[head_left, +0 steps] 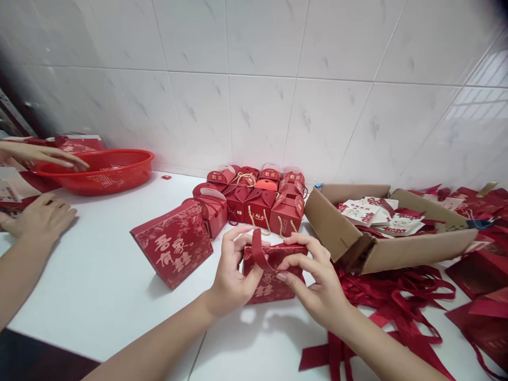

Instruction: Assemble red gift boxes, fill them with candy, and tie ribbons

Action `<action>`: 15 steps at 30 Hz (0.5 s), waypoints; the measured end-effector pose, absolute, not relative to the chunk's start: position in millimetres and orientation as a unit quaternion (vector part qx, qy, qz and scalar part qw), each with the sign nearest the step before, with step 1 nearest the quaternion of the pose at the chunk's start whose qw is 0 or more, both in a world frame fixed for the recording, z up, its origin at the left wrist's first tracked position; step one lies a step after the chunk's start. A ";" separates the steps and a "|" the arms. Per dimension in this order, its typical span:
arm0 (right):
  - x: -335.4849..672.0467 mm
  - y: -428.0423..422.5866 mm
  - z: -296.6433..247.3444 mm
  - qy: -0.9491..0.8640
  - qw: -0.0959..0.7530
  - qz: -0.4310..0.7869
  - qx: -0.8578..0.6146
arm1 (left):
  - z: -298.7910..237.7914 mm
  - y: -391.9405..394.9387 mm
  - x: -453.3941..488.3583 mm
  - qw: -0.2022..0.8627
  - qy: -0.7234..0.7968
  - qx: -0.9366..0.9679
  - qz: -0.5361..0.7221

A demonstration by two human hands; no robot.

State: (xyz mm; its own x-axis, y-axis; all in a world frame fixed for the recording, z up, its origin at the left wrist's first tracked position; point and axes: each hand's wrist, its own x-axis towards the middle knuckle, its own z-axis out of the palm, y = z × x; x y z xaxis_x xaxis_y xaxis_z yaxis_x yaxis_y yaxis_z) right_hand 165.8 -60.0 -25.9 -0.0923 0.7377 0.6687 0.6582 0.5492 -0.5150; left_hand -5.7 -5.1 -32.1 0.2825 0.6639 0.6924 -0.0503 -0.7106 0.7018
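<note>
A red gift box with pale gold Chinese characters stands on the white table between my hands. A dark red ribbon loops up from its top and curls over its front. My left hand is closed at the box's left side, its thumb against the ribbon and its fingers by the top edge. With thumb and fingertips, my right hand pinches the ribbon's end in front of the box. Fingers hide part of the box's top and lettering. Left of my hands, a similar red box rests tilted.
Several small red boxes stand grouped near the tiled wall. A cardboard box with white-and-red cards is at right, loose ribbons before it. At far left, another person's hands are near a red plastic basket.
</note>
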 end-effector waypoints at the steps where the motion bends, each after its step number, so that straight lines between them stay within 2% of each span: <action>1: 165.7 -60.2 -25.6 -0.739 0.478 0.037 -0.474 | -31.3 -5.2 -5.7 0.315 0.216 0.734 0.561; 10: 163.5 -61.0 -19.5 -0.731 0.500 0.027 -0.463 | -27.7 -8.8 -7.7 0.311 0.188 0.756 0.544; 15: 160.4 -63.7 -19.6 -0.711 0.543 -0.024 -0.446 | -28.9 -9.7 -8.9 0.317 0.168 0.760 0.541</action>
